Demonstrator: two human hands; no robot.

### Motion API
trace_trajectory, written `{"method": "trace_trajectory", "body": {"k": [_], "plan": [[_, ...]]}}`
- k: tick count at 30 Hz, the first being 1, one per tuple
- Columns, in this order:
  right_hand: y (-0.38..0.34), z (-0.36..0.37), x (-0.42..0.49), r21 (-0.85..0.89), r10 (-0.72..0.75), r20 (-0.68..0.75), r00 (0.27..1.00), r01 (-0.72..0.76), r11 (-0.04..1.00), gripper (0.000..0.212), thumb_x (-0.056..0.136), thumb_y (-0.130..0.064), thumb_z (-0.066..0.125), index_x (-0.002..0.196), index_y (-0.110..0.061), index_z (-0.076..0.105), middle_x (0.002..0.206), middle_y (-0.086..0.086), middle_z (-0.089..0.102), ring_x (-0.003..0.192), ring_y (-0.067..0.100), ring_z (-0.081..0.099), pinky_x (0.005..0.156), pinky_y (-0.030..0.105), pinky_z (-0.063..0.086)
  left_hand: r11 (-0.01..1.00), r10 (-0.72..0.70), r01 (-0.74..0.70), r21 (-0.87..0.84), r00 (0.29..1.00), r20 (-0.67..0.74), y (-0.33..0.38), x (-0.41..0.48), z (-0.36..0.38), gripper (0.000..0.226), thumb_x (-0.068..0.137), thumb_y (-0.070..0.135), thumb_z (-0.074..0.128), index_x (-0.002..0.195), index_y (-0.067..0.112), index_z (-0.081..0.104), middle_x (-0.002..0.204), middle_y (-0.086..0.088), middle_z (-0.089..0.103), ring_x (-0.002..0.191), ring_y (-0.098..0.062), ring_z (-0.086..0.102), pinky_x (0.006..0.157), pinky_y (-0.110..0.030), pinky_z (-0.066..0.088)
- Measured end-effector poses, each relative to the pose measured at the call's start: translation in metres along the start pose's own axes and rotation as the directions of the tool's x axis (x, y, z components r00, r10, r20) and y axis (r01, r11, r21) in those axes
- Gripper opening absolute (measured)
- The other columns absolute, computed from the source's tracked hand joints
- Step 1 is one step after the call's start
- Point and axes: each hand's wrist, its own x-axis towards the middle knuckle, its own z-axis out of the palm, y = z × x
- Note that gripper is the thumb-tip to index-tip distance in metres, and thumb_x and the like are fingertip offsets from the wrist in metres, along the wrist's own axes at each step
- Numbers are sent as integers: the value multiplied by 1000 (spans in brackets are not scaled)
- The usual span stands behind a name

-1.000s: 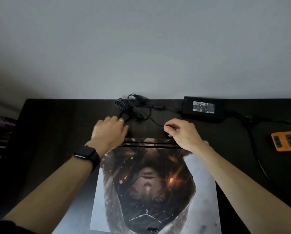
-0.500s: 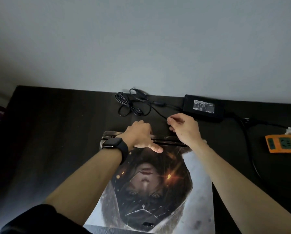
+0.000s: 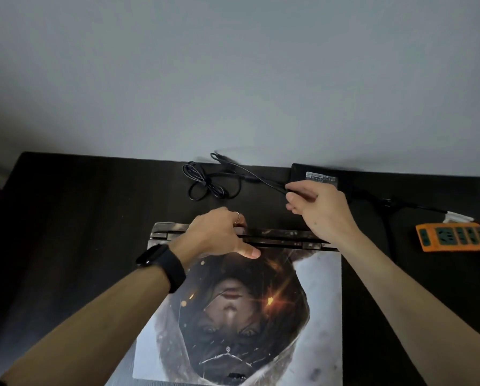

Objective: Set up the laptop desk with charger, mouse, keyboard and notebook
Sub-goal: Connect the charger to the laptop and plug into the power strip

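Laptop (image 3: 321, 288) sits closed and flat on the dark desk (image 3: 80, 218), closest to the camera, its lid covered in a printed skin of a hooded figure. Both bare forearms reach out over it. The left hand (image 3: 216, 235), with a black watch (image 3: 163, 263) on the wrist and a thin ring (image 3: 237, 215) on one finger, grips the laptop's far edge at the hinge: thumb lying flat on the lid, the other fingers curled over the back, so I can't see their tips.

A bit further out, the right hand (image 3: 322, 210) is off the laptop and hovering above the desk, pinching the thin charger cable (image 3: 261, 179) between thumb and forefinger, with the other fingers loosely curled under. The pinch is just beside the charger brick (image 3: 321, 176), which lies label-up at the back of the desk. To the left of the hand the cable runs into a loose coil (image 3: 205, 185) on the desk, the plug end pointing toward the wall (image 3: 233, 79).

Off to the right, an orange power strip (image 3: 456, 236) lies well apart from the laptop, with the charger's thicker lead running toward it.
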Motion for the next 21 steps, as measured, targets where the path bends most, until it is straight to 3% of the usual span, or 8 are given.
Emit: {"method": "trace_trajectory", "body": {"k": [4, 6, 8, 11, 21], "plan": [[-20, -4, -23, 4, -93, 106, 990, 94, 996, 17, 96, -24, 65, 107, -35, 73, 91, -17, 76, 82, -2, 71, 77, 9, 52, 1000, 17, -16, 4, 992, -128, 5, -29, 1, 57, 52, 83, 65, 92, 46, 49, 71, 25, 55, 69, 3, 46, 81, -33, 26], [-27, -2, -28, -46, -85, 187, 979, 95, 994, 16, 95, -31, 67, 105, -41, 74, 95, -25, 74, 92, -8, 66, 79, 5, 47, 999, 36, -35, 12, 982, -184, 9, -42, -1, 58, 50, 84, 63, 91, 46, 48, 69, 24, 55, 69, 3, 45, 82, -33, 23], [-31, -2, -32, -76, -54, 236, 970, 74, 994, 16, 94, -34, 67, 106, -42, 74, 102, -24, 72, 101, -7, 63, 88, 11, 45, 999, 53, -49, 20, 974, -222, 13, -53, -2, 58, 49, 85, 61, 91, 46, 48, 69, 24, 55, 72, -2, 48, 84, -32, 22], [-34, -6, -38, -45, -45, 266, 963, 59, 997, 16, 95, -32, 67, 104, -43, 74, 96, -22, 74, 95, -4, 67, 88, 19, 47, 998, 59, -58, 12, 958, -281, 16, -64, 1, 57, 49, 85, 60, 89, 46, 49, 67, 24, 55, 74, -3, 50, 85, -32, 21], [-37, -11, -49, -95, -94, 294, 951, 127, 987, 17, 94, -28, 68, 102, -41, 76, 93, -25, 74, 92, -7, 68, 89, 20, 50, 998, 63, -69, -7, 945, -321, 15, -76, 5, 57, 49, 84, 60, 91, 46, 51, 71, 24, 58, 79, -3, 54, 85, -32, 19]]}}
